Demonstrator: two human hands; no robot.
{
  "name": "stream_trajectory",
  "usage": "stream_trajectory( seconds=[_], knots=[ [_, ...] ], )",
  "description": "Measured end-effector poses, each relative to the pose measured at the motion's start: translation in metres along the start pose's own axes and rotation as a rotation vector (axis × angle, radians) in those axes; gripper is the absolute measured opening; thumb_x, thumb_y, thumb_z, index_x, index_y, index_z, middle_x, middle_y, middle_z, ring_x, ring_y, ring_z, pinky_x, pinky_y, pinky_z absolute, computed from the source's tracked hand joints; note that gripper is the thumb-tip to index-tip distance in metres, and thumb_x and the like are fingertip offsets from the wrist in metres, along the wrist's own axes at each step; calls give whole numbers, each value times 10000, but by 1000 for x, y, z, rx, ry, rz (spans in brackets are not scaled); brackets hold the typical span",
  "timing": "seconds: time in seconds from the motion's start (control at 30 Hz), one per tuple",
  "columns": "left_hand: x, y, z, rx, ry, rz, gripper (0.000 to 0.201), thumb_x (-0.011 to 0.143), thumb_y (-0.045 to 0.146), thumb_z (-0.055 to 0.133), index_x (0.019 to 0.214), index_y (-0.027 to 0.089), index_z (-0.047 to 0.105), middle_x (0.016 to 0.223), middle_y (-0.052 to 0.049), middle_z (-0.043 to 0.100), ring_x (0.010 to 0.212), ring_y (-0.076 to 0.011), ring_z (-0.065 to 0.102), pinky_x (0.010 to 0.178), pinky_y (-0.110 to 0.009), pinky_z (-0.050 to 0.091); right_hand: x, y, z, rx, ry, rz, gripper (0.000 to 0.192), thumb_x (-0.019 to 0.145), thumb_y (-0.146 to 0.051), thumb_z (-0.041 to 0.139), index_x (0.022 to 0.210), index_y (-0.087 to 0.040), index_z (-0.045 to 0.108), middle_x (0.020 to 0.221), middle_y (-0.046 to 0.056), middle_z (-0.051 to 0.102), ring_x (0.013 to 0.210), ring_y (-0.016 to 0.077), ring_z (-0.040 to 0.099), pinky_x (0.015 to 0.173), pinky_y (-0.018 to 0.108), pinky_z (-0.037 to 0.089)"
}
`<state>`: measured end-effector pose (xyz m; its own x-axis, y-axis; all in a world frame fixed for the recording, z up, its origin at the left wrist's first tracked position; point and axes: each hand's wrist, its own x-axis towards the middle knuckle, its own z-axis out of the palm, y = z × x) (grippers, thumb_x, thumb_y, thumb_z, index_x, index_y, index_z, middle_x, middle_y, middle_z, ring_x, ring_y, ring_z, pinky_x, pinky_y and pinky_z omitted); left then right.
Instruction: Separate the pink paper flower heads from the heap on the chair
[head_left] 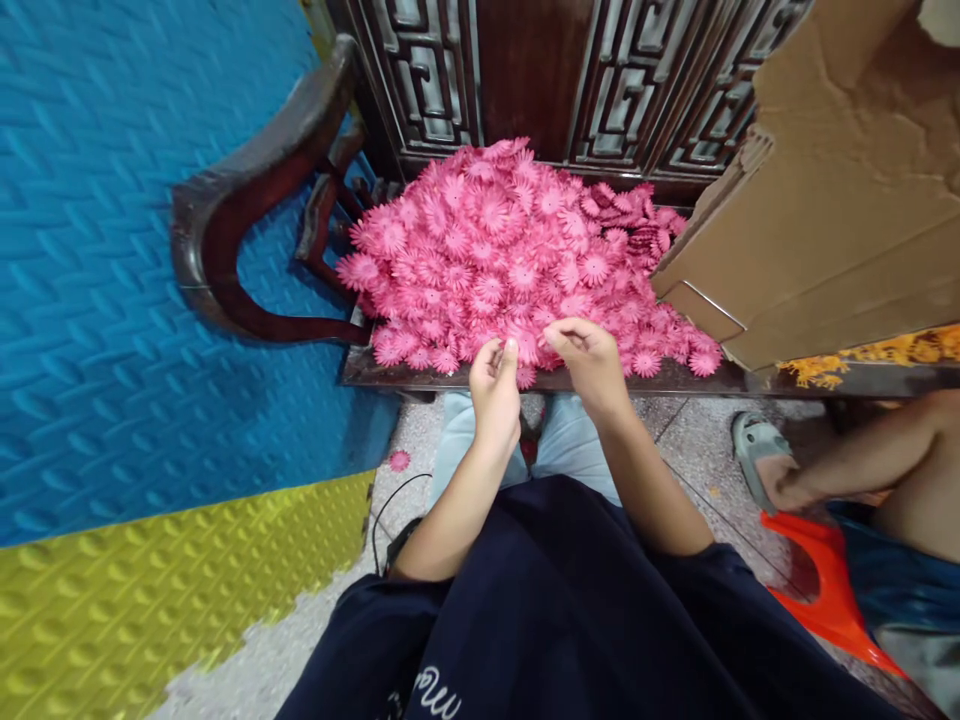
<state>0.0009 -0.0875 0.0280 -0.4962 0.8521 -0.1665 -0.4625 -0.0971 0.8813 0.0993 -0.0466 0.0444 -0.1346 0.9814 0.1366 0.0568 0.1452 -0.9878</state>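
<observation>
Centrally, a big heap of pink flowers [487, 250], w/ thin, spiky petals, covers much of a dark wooden bench [622, 383], spreading from mid-frame up to the bench's carved back [532, 80] at top center. Seen from above, the person's two bare hands are at the heap's front edge, just below frame center.

L hand [495, 385] is left of center, fingers curled, thumb tip up close to the forefinger; a pink flower is right beside that thumb, b/w the two hands. R hand [592, 365] is just right of center, fingers bent inward, thumb & forefinger tips close together near the same flower. Can't tell if either hand is pinching it, as the pink heap behind blends in.

Btm center: the person's navy top [570, 600] w/ white lettering, light blue trousers [457, 430] above it. One lone pink flower [400, 460] lies on the speckled floor, lower left of center, above a thin black cord [379, 510].

Left side: a curved wooden armrest [262, 155], a blue textured mat [90, 250] & a yellow one [187, 570] at btm left.

Upper right: a large cardboard piece [847, 200] stands next to the heap, w/ yellow-orange bits [900, 355] along its lower edge. Lower right: another person's bare leg [862, 460], gray shoe [754, 450] & an orange plastic seat [832, 570], partly cut off.
</observation>
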Motion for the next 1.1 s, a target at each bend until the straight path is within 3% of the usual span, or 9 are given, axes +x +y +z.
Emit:
stream_trajectory(
  seconds=[0.1, 0.23, 0.33, 0.4, 0.5, 0.57, 0.7, 0.77, 1.1],
  knots=[
    [5, 1, -4, -42, 69, -11, 293, 664, 413, 676, 688, 176, 506, 636, 55, 453, 603, -52, 432, 629, -172, 358, 18, -1, -5, 51, 111, -12, 102, 734, -309, 613, 709, -209, 619, 678, -29, 596, 653, 104, 543, 680, 275, 452],
    [7, 1, -6, -76, 47, -47, 293, 645, 390, 696, 690, 169, 509, 635, 54, 461, 595, -45, 432, 622, -169, 356, 74, -2, -13, -204, 264, -234, 134, 788, -326, 555, 767, -209, 618, 779, 5, 588, 777, 129, 560, 778, 314, 449],
    [6, 0, -5, -91, 39, -80, 277, 640, 366, 701, 719, 165, 528, 677, 47, 504, 633, -45, 463, 648, -168, 365, 114, 7, -19, -399, 270, -298, 176, 785, -341, 566, 877, -202, 623, 923, 39, 583, 892, 166, 557, 856, 382, 427],
    [6, -1, -5, -106, 46, -102, 273, 634, 359, 704, 723, 165, 533, 684, 47, 522, 640, -47, 480, 656, -174, 371, 124, 15, -21, -492, 244, -293, 276, 734, -359, 633, 957, -197, 615, 984, 60, 579, 947, 201, 547, 899, 435, 401],
    [9, -3, -5, -141, 56, -122, 272, 622, 344, 715, 724, 163, 539, 659, 56, 528, 617, -47, 490, 655, -183, 377, 105, 19, -22, -544, 269, -286, 413, 677, -378, 691, 1039, -202, 597, 1044, 82, 576, 1019, 237, 518, 939, 471, 366],
    [11, -3, -5, -159, 60, -126, 268, 614, 329, 724, 715, 162, 541, 638, 61, 526, 599, -43, 486, 644, -182, 373, 76, 14, -18, -534, 260, -290, 373, 697, -388, 673, 1026, -224, 610, 1037, 74, 588, 1000, 227, 525, 927, 455, 382],
    [9, -4, -1, -199, 28, -154, 257, 600, 308, 742, 678, 155, 552, 647, 53, 550, 611, -40, 496, 641, -178, 373, 20, 2, -5, -416, -87, -252, 178, 757, -340, 625, 893, -233, 667, 908, 44, 644, 891, 180, 574, 863, 382, 442],
    [6, -4, 2, -225, 16, -167, 258, 580, 301, 760, 673, 152, 571, 663, 45, 569, 625, -44, 513, 651, -182, 382, 5, 0, 0, -353, -174, -201, 178, 757, -304, 630, 914, -233, 671, 918, 44, 651, 889, 166, 584, 843, 351, 460],
    [3, -18, -3, -252, -58, -261, 304, 499, 304, 807, 640, 150, 586, 614, 50, 575, 595, -45, 523, 627, -184, 391, -5, 18, -4, -130, -117, -27, 64, 717, -233, 654, 761, -212, 695, 870, 29, 696, 872, 159, 629, 857, 324, 466]
  ],
)
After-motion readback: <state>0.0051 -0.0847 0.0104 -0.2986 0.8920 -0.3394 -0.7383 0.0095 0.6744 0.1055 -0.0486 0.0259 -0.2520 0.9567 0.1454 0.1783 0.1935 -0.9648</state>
